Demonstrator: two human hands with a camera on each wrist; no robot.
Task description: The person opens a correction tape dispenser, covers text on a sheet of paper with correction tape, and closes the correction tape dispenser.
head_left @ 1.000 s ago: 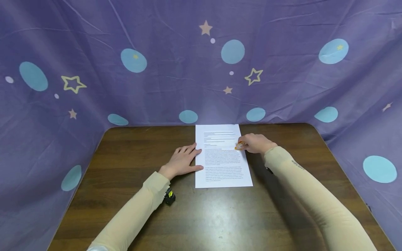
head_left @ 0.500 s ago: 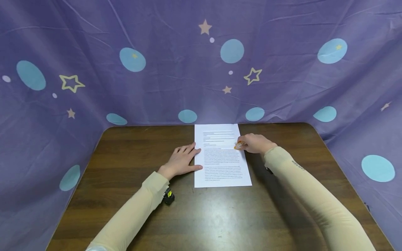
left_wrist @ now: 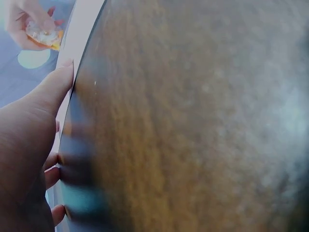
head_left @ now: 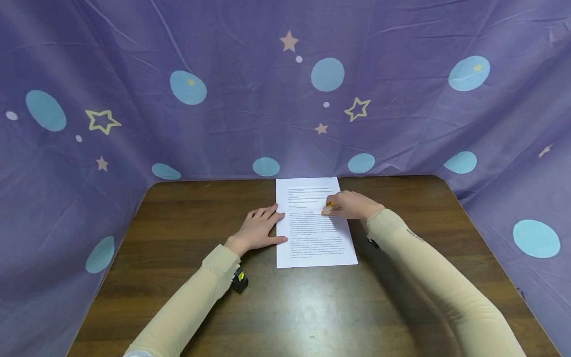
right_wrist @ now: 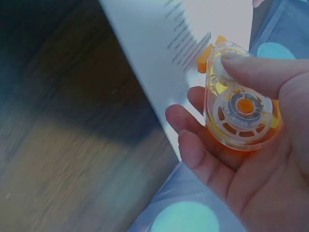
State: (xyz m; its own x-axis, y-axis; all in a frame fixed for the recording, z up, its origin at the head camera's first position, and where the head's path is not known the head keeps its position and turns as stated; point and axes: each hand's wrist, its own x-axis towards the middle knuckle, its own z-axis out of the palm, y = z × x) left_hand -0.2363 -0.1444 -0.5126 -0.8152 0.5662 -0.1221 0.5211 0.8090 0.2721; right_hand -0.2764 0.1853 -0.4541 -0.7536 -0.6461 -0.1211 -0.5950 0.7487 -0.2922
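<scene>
- My landmark on the feed is the printed sheet (head_left: 314, 239), flat on the table (head_left: 303, 317), its long sides running away from the person and its far edge up by the purple curtain (head_left: 250, 89) — laid so, I judge, the lines run straight across in front of the person.
- Left of the sheet I see the left hand (head_left: 257, 230), palm down, its fingers spread loosely and grasping nothing. The fingertips and thumb reach just over the sheet's left edge, I'd say to keep the paper from sliding.
- Over the sheet's right part, in its far half, I have the right hand (head_left: 354, 204), its fingers grasping a clear-and-orange tape dispenser (right_wrist: 241, 116). The thumb lies on the dispenser's clear side and the other fingers curl behind, which leaves the orange tip (right_wrist: 205, 59) free and facing the sheet.
- I place that tip by the top of the long paragraph (head_left: 312, 225) on the sheet; whether it touches the paper I cannot tell.
- The right forearm, in its beige sleeve (head_left: 437, 267), comes in from the sheet's near right — a slant that likely lets the hand work without covering the left-hand print.
</scene>
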